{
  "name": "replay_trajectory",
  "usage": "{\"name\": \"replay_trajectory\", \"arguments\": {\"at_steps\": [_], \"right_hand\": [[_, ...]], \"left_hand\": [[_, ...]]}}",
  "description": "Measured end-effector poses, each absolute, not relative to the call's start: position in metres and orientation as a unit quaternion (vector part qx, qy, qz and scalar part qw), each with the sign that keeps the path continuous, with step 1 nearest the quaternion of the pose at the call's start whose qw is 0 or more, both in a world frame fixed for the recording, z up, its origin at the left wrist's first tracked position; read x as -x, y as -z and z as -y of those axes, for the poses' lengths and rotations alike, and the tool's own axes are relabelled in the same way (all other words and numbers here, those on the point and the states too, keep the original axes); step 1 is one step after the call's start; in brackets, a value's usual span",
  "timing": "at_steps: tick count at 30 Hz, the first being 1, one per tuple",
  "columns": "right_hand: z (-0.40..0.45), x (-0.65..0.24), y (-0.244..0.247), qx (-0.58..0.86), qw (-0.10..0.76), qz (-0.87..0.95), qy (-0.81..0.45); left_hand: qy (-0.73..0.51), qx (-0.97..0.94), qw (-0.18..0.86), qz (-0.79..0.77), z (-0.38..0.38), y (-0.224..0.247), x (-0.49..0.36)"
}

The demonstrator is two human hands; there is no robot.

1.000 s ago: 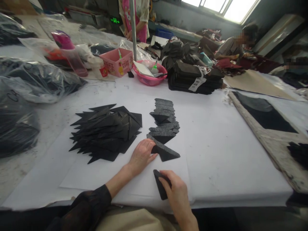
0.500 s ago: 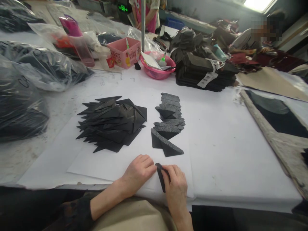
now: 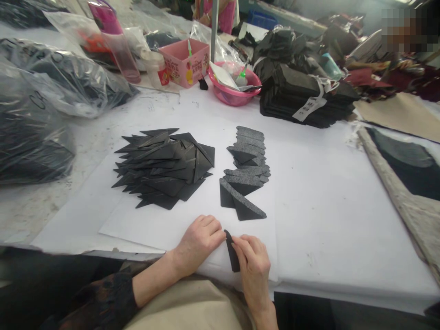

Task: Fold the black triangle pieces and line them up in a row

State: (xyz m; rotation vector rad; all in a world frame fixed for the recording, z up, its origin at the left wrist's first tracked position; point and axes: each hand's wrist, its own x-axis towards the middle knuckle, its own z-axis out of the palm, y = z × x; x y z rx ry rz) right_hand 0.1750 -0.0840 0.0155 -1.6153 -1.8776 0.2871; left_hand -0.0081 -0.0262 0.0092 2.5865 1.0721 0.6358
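Note:
Near the front edge of the white-covered table, a small black flat piece [image 3: 233,256] stands between my hands. My right hand [image 3: 255,262] pinches it along its right side with thumb and fingers. My left hand [image 3: 201,240] is closed, its fingertips at the piece's upper end; most of its fingers are curled out of sight. Beyond my left hand lies a heap of black pointed pieces [image 3: 165,167]. To its right runs a column of overlapping pieces [image 3: 247,172] with speckled grey edge strips facing up. Whether the held piece is folded I cannot tell.
At the back stand a pink basin [image 3: 233,97], a pink box [image 3: 185,64] and a pink-lidded bottle [image 3: 118,50]. Plastic bags [image 3: 30,128] fill the left side. A tied black stack [image 3: 305,98] sits back right, with another person [image 3: 369,52] behind. A raised board edge [image 3: 388,183] runs along the right.
The view has shifted slightly, so the table's things sit a little further right and higher. My right fingers have moved a little along the black piece, which stays between my hands.

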Motion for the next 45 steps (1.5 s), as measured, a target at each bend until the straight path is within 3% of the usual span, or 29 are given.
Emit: {"name": "replay_trajectory", "arguments": {"at_steps": [13, 45], "right_hand": [[0.0900, -0.1703, -0.0114, 0.611, 0.297, 0.734, -0.018], [0.0938, -0.1688, -0.0116, 0.613, 0.268, 0.743, -0.006]], "left_hand": [[-0.262, -0.905, 0.083, -0.326, 0.0309, -0.0158, 0.0080], [-0.235, -0.909, 0.052, -0.341, 0.0334, -0.0151, 0.0044]]}}
